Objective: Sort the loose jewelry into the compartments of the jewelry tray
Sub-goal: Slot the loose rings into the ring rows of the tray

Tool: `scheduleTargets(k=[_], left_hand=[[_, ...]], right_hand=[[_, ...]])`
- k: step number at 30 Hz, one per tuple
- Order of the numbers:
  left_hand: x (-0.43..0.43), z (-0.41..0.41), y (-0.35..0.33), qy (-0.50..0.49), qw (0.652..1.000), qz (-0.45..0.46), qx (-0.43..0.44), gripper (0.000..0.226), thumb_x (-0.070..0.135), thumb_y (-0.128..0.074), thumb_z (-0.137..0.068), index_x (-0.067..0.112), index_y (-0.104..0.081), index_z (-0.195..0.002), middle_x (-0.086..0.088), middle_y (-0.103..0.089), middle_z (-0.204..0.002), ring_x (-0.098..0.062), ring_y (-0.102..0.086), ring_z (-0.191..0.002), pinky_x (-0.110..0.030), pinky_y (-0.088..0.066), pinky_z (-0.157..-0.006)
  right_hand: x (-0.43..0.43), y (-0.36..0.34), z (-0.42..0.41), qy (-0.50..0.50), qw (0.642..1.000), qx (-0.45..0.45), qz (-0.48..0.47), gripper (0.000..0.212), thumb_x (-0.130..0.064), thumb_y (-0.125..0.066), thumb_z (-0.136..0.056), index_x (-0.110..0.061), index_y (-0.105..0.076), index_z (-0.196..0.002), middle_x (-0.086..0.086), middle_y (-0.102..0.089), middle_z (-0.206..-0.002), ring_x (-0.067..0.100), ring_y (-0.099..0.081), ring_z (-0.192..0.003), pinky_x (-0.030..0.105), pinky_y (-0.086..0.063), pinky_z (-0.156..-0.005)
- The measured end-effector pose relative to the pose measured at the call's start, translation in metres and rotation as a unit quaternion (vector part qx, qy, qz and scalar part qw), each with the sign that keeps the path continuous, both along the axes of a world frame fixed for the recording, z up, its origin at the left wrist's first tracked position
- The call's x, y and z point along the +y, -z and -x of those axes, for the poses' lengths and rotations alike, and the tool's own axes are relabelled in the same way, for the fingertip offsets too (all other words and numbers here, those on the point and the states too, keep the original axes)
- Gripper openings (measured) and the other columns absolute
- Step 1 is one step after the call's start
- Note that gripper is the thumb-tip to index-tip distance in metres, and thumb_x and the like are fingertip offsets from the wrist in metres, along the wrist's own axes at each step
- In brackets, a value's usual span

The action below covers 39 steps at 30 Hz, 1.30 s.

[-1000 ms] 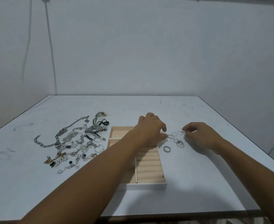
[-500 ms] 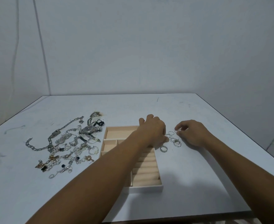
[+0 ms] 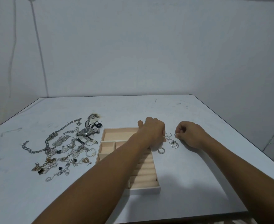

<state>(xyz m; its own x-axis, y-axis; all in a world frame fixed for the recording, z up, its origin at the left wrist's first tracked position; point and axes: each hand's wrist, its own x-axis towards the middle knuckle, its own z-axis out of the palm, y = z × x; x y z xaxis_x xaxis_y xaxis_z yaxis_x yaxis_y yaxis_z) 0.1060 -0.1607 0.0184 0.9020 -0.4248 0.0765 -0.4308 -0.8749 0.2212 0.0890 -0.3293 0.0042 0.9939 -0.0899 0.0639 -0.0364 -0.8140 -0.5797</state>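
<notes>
The counter (image 3: 149, 110) is matt white board, smooth but scuffed with grey marks. The tray (image 3: 142, 190) has a plain matt white rim and a soft peach lining (velvet-like cloth, it seems). The rings (image 3: 173, 143) are thin bright metal wire. The chains (image 3: 52, 136) and watch (image 3: 88, 131) are silvery metal, dully glossy.

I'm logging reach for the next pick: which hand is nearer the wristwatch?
Left. The left hand sits over the far right edge of the tray, right of the wristwatch; the right hand lies farther right, pinching a thin ring.
</notes>
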Motion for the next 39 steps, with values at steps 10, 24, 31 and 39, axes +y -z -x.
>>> scheduleTargets(k=[10, 24, 31, 39], left_hand=[[0.007, 0.008, 0.003, 0.025, 0.998, 0.064, -0.012, 0.018, 0.01, -0.06, -0.081, 0.028, -0.054, -0.083, 0.015, -0.06, -0.074, -0.012, -0.05, -0.09, -0.037, -0.024, -0.088], [0.069, 0.036, -0.019, -0.012, 0.982, 0.189, -0.021, 0.012, 0.022, -0.061, -0.09, 0.026, -0.071, -0.095, 0.012, -0.07, -0.095, -0.013, -0.058, -0.1, -0.036, -0.033, -0.098], [0.115, 0.06, -0.017, -0.039, 0.967, 0.251, -0.015, 0.011, 0.024, -0.066, -0.086, 0.028, -0.075, -0.089, 0.01, -0.073, -0.09, -0.004, -0.062, -0.09, -0.023, -0.044, -0.089], [0.132, 0.076, -0.013, -0.034, 0.961, 0.273, -0.003, 0.006, 0.024, -0.074, -0.082, 0.025, -0.076, -0.087, 0.01, -0.071, -0.082, 0.0, -0.061, -0.078, -0.012, -0.04, -0.075]], right_hand=[[-0.003, -0.012, 0.015, 0.004, 1.0, -0.029, -0.011, 0.013, -0.006, -0.067, -0.08, -0.017, -0.065, -0.074, -0.005, -0.067, -0.067, 0.001, -0.059, -0.062, 0.01, -0.037, -0.053], [0.025, -0.04, 0.053, -0.045, 0.989, -0.028, -0.139, 0.01, -0.003, -0.061, -0.086, -0.01, -0.069, -0.085, -0.005, -0.068, -0.061, 0.015, -0.072, -0.068, 0.026, -0.049, -0.074], [0.059, -0.049, 0.071, -0.103, 0.983, -0.021, -0.15, 0.012, -0.002, -0.06, -0.085, -0.01, -0.069, -0.085, 0.004, -0.066, -0.066, 0.009, -0.07, -0.067, 0.016, -0.046, -0.06], [0.088, -0.055, 0.079, -0.143, 0.981, -0.026, -0.128, 0.016, -0.002, -0.06, -0.085, -0.015, -0.07, -0.084, 0.001, -0.07, -0.068, 0.012, -0.072, -0.07, 0.03, -0.054, -0.075]])
